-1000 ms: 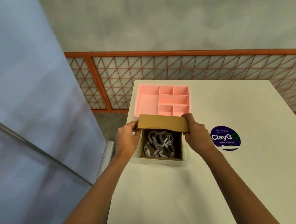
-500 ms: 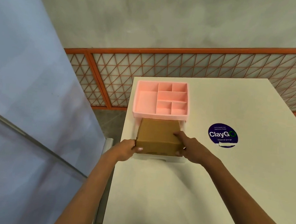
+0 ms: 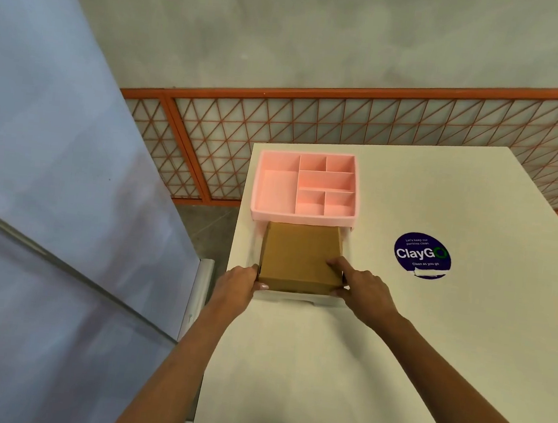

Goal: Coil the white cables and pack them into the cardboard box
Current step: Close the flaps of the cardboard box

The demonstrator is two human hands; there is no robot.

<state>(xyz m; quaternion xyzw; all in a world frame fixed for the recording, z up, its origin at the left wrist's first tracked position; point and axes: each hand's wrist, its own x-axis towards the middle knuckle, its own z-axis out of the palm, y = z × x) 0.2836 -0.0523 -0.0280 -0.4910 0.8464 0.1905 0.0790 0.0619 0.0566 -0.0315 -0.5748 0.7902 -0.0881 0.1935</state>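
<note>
The brown cardboard box (image 3: 296,258) lies with its lid closed in a shallow white tray (image 3: 296,297) on the white table (image 3: 375,359). The white cables are hidden inside it. My left hand (image 3: 239,284) grips the box's front left corner, with the thumb on the front face. At the front right corner my right hand (image 3: 362,289) holds the box, fingers laid on the lid and thumb against the front edge.
A pink compartment organizer (image 3: 301,218) stands directly behind the box, touching its far edge. A round blue ClayGo sticker (image 3: 422,255) marks the table to the right. The table's left edge runs just beside my left hand. An orange lattice railing (image 3: 352,91) lies beyond.
One second ago the lid was raised and the coiled cables showed inside. The lid has since come down flat, and both hands moved from the lid's far edge to the box's front corners.
</note>
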